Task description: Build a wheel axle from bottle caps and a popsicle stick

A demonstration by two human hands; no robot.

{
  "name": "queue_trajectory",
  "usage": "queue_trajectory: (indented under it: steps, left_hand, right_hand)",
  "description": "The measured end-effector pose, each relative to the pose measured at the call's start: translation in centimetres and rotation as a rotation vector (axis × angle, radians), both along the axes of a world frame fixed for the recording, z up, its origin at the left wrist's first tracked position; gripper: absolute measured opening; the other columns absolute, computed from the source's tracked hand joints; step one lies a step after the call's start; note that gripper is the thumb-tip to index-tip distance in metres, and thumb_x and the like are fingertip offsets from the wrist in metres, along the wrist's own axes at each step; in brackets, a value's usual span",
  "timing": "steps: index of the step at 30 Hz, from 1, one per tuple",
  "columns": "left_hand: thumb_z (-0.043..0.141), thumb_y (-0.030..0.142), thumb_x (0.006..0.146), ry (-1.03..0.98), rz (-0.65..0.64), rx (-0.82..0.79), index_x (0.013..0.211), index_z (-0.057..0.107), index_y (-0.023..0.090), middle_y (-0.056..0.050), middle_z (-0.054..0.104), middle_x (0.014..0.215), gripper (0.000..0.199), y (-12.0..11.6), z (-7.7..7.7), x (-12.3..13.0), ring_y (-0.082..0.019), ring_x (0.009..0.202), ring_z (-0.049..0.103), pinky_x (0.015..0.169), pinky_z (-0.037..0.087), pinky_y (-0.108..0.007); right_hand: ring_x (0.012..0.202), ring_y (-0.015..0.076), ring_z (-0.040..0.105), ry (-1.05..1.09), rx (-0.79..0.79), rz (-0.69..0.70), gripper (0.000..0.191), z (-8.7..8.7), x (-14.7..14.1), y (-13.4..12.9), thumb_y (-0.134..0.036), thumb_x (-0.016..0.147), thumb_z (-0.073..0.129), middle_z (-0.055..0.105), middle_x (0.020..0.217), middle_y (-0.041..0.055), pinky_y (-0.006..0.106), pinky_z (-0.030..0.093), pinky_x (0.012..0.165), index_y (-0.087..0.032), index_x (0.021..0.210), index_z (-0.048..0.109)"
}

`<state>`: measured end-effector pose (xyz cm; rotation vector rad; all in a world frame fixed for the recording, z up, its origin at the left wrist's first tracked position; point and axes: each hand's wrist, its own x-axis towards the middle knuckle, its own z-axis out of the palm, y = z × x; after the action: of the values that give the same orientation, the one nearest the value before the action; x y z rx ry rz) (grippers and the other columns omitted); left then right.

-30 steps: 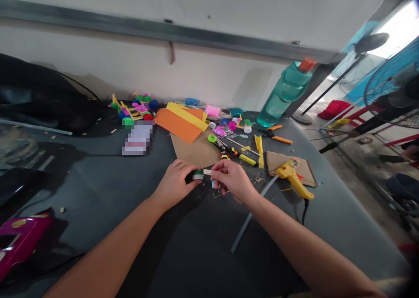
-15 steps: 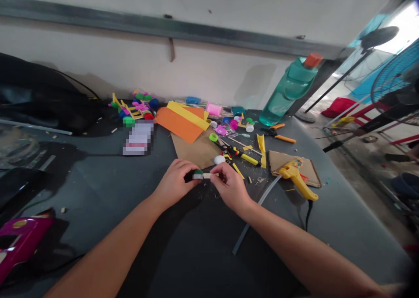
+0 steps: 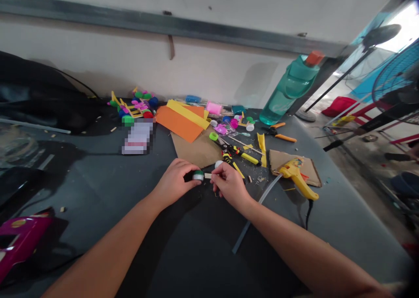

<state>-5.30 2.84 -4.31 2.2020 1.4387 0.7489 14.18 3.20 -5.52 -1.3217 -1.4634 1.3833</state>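
Observation:
Near the middle of the dark table, my left hand (image 3: 175, 179) pinches a small round green and white piece (image 3: 198, 175) between thumb and fingers. To its right, my right hand (image 3: 231, 183) is closed on a short pale wooden stick (image 3: 207, 176), whose left end points at the round piece. Whether stick and piece touch is too small to tell. A white cap (image 3: 218, 163) lies just behind my right fingers, partly covered by them. Black and yellow pliers (image 3: 231, 159) lie beyond that hand.
A yellow glue gun (image 3: 299, 178) rests on cardboard (image 3: 316, 173) at the right, a clear glue stick (image 3: 241, 237) trailing from it. Orange paper (image 3: 183, 122), colourful caps and a teal bottle (image 3: 288, 90) stand or lie along the back. A magenta tool (image 3: 28, 237) is at the left.
My right hand has shifted slightly, and a small gap now shows between the stick and the round piece. The round piece has tilted a little, showing more white.

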Motion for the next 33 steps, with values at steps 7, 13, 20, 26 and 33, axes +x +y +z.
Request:
queue_trajectory:
  steps: [7,13,20,26,33]
  left_hand:
    - [0.069,0.04,0.076,0.01,-0.018,0.006,0.099,0.066,0.023,-0.004,0.069,0.097,0.028,0.0,-0.12,-0.05,-0.025,0.098,0.052,0.087,0.044,-0.042]
    - [0.069,0.038,0.076,0.015,-0.021,0.008,0.098,0.066,0.023,-0.004,0.069,0.096,0.027,0.02,-0.13,-0.01,-0.025,0.099,0.052,0.086,0.044,-0.04]
    - [0.07,0.039,0.077,0.034,-0.042,0.036,0.099,0.065,0.023,-0.003,0.069,0.096,0.028,0.03,-0.32,-0.01,-0.024,0.097,0.053,0.085,0.043,-0.038]
    - [0.068,0.039,0.078,0.054,-0.052,0.056,0.102,0.066,0.024,-0.003,0.07,0.097,0.028,0.06,-0.44,-0.03,-0.023,0.096,0.054,0.086,0.043,-0.039]
    - [0.067,0.04,0.079,0.075,-0.05,0.067,0.103,0.068,0.024,-0.004,0.071,0.098,0.029,0.01,-0.39,-0.06,-0.025,0.097,0.056,0.086,0.043,-0.041]
  right_hand:
    - [0.041,0.0077,0.05,-0.035,0.012,-0.013,0.007,-0.04,-0.12,0.21,-0.022,0.073,0.053,0.056,0.059,-0.0058,0.015,0.036,0.032,-0.021,0.077,0.047]
    - [0.041,0.0071,0.05,-0.062,0.039,-0.007,0.005,-0.01,-0.21,0.15,-0.02,0.074,0.052,0.056,0.058,-0.0062,0.015,0.036,0.035,-0.021,0.076,0.048]
    - [0.041,0.0075,0.05,-0.109,0.062,0.019,0.005,0.17,-0.26,0.26,-0.018,0.072,0.051,0.056,0.056,-0.0063,0.016,0.035,0.038,-0.021,0.074,0.047]
    - [0.04,0.0082,0.047,-0.193,0.137,0.029,0.005,0.1,-0.14,0.54,-0.018,0.072,0.051,0.053,0.053,-0.0062,0.018,0.033,0.038,-0.021,0.07,0.048]
    - [0.04,0.0085,0.045,-0.217,0.143,0.013,0.005,0.26,-0.38,0.88,-0.018,0.069,0.052,0.053,0.052,-0.0058,0.019,0.032,0.038,-0.021,0.067,0.049]
